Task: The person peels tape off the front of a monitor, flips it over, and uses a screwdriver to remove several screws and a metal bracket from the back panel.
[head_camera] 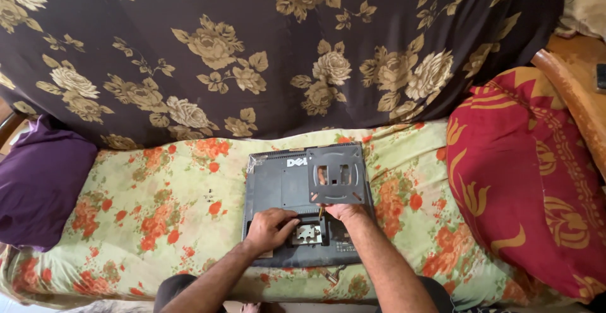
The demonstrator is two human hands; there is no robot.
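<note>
The left hand [270,228] covers part of the monitor back [278,187], and the square plate [336,174] hides the panel beneath it. A thin tool [320,212] at the right hand [344,211] is too small to identify. Tiny specks on the bedsheet [158,187] may be screws [208,195]. The red cushion [524,180] runs off the right edge.

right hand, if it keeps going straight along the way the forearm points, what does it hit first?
Most likely the square grey mounting plate lying on the monitor back: the right hand points up-frame and its fingers already sit at the plate's near edge. Depth is unclear from this single view.
</note>
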